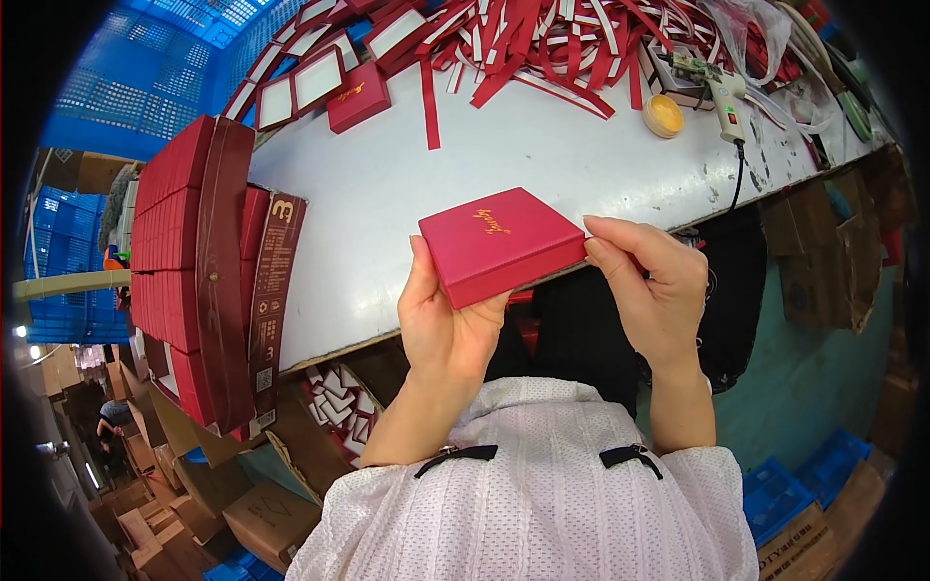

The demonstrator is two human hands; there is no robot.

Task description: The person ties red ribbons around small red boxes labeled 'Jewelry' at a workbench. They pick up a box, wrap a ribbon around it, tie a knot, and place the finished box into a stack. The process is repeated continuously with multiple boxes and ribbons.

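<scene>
A flat red gift box (513,242) with gold lettering on its lid is held up over the table's near edge, lid facing up and seemingly closed. My left hand (441,329) cradles it from below and the left, thumb along its left side. At the box's right corner, the thumb and forefinger of my right hand (654,286) are pinched together, touching the edge. Whether something thin sits between those fingertips is too small to tell.
On the white table (339,213), red strips (552,48) are heaped at the back beside white-lined box parts (317,79) and another red box (358,99). A carton of stacked red boxes (174,223) stands left. A yellow tub (663,116) and a corded glue gun (728,105) lie back right.
</scene>
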